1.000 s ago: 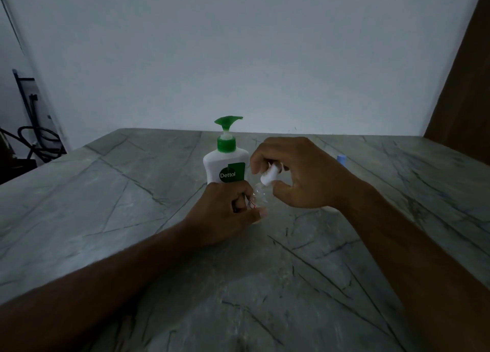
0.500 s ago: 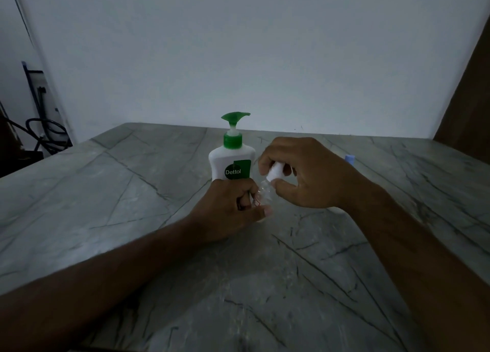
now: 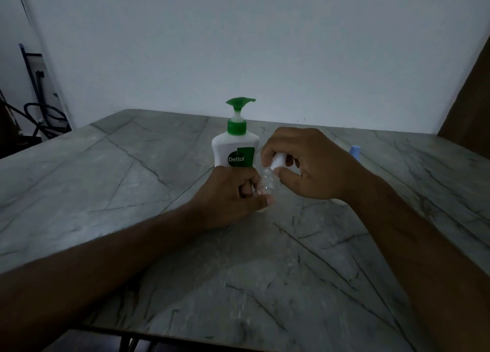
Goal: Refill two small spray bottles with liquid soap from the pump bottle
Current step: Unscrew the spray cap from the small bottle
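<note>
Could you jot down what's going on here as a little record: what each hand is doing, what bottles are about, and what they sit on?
left hand: grips the body of the small clear spray bottle
right hand: pinches the bottle's white spray cap
pump bottle: white with green pump, upright just behind the hands, untouched
second small bottle: only a blue cap shows behind the right wrist
surface: grey marble-look table

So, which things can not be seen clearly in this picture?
All in the head view:
- Clear spray bottle: lower body hidden by the left hand; fill level cannot be told.
- Its white cap: mostly covered by the right hand.
- Blue-capped object: body hidden behind the right wrist.
- Dettol pump bottle: base hidden by the left hand.
</note>
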